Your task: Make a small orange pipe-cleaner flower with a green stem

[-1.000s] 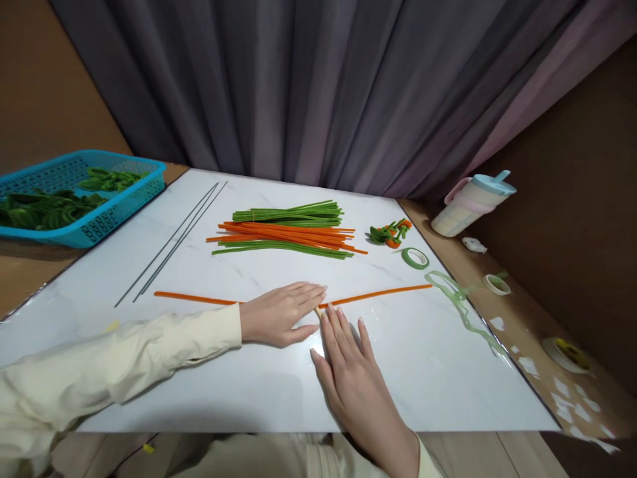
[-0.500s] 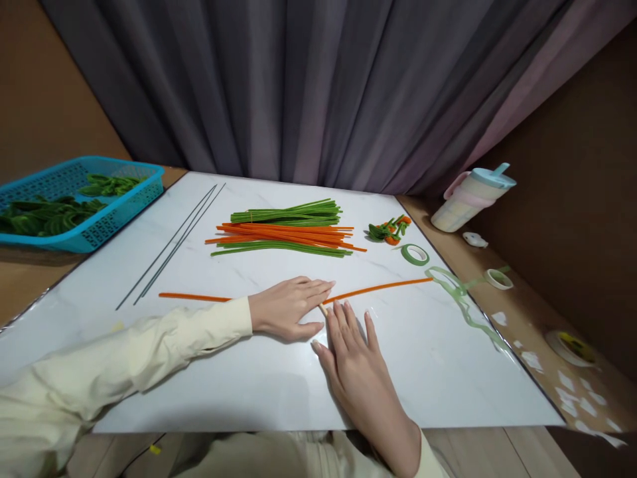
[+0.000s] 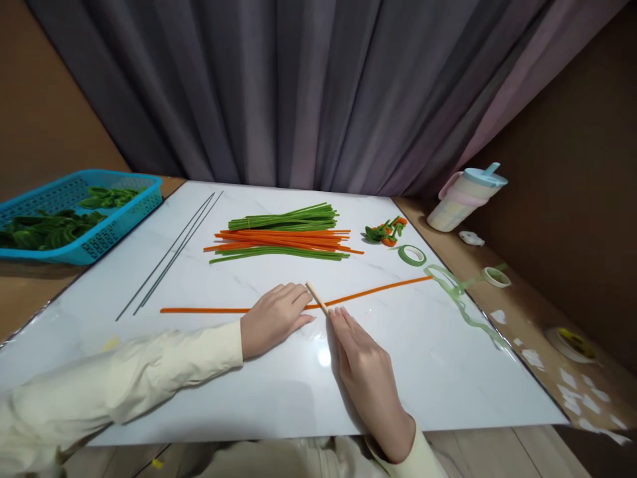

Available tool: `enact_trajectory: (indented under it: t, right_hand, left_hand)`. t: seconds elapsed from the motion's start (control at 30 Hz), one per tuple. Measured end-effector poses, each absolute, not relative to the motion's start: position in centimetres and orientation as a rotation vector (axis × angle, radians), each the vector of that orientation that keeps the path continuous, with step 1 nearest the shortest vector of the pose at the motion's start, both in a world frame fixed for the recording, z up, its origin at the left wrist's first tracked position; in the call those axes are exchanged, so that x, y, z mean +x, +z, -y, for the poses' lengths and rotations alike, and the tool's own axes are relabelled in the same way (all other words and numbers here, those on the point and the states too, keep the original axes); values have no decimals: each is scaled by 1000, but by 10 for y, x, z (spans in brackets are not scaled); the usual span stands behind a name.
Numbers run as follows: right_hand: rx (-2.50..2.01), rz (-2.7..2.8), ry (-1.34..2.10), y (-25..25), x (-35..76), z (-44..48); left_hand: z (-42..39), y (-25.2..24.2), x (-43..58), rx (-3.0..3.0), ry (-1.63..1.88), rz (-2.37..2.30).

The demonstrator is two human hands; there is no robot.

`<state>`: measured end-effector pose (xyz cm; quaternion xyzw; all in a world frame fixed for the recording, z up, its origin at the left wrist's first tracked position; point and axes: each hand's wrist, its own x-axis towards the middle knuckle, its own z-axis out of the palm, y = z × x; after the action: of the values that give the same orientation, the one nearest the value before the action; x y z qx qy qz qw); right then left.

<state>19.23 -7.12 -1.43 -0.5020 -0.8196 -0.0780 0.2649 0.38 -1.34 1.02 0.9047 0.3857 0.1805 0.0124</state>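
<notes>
A long orange pipe cleaner point(image 3: 381, 289) lies across the near part of the white sheet, bent slightly near its middle. My left hand point(image 3: 275, 320) is closed over the pipe cleaner, left of that bend. My right hand point(image 3: 365, 365) pinches the near end of a short pale wooden stick point(image 3: 317, 297). The stick crosses the pipe cleaner at a slant, its far end beside my left fingertips. Beyond my hands lie bunches of orange pipe cleaners point(image 3: 283, 237) and green pipe cleaners point(image 3: 293, 217).
A blue basket point(image 3: 84, 255) with green leaf pieces stands left, near thin dark wires point(image 3: 172, 255). Small orange-and-green flowers point(image 3: 387, 231), green tape point(image 3: 412, 255) and a tangled green strip point(image 3: 462, 305) lie right. A tumbler point(image 3: 460, 202) and paper scraps point(image 3: 572, 392) sit at the far right.
My right hand has turned from lying flat to pinching the stick, which now shows more fully. My left hand has moved a little left and nearer, its fingers more curled.
</notes>
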Motion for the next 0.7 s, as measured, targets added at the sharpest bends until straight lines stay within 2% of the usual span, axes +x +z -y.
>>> enact_trajectory:
  t: [0.33, 0.7]
  right_hand:
    - [-1301, 1904, 141, -9, 196, 76]
    - [-1391, 2068, 129, -6, 193, 75]
  left_hand:
    - [8, 17, 8, 2459, 464, -1198]
    - [9, 27, 12, 1949, 414, -1243]
